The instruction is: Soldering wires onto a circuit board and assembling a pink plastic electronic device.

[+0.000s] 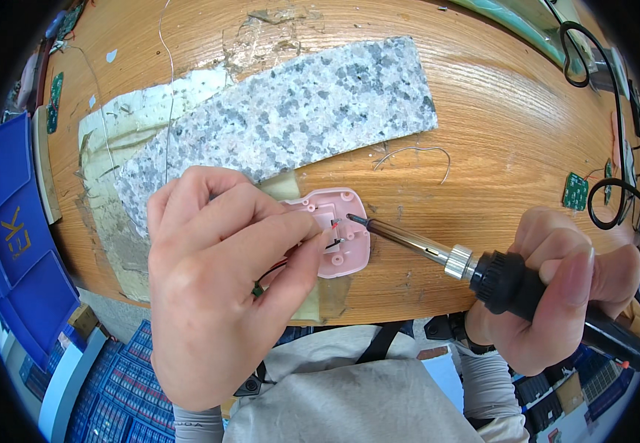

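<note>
The left hand [213, 288] pinches wires [332, 232] steady inside the pink shell [342, 236], so the right hand [563, 284], fisted around the iron [438, 255], touches its tip there.

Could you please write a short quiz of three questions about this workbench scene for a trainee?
1. True or false: the right hand holds a black-handled soldering iron.
2. Which thing does the left hand press down? A) the small pink plastic shell B) the green circuit board C) the blue plastic bin
3. Fill in: the iron's metal tip points at the pink ____.

Key: 1 true; 2 A; 3 shell.
</note>
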A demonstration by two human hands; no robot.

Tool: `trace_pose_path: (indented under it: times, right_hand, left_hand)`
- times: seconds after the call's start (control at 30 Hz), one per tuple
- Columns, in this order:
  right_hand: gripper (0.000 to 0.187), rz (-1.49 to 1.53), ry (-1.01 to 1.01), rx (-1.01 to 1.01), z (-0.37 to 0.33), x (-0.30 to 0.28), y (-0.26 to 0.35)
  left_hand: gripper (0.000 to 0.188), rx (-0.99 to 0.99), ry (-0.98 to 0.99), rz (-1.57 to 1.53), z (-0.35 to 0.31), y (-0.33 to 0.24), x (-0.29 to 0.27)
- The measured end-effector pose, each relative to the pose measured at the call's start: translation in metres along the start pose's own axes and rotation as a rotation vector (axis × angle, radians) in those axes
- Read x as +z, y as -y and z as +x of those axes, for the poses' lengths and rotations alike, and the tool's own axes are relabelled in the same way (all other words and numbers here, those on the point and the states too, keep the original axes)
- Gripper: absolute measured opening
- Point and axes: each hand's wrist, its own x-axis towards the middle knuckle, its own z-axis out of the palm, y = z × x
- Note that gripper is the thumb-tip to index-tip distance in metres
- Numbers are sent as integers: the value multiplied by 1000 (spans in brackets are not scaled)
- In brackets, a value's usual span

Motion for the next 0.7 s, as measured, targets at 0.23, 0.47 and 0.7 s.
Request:
trace_pose_path:
  times: [0.23,0.47,0.7]
  right_hand:
    - [19,10,-20,6,-1,-1,2]
    - [19,21,-41,11,-2,-2,2]
    - [20,34,-63,13,1,3,3]
  left_hand:
    - [10,-2,-11,0,0,0,1]
    - [10,-7,-19,-12,-1,0,3]
    - [9,-4,-38,-16,-1,2,2]
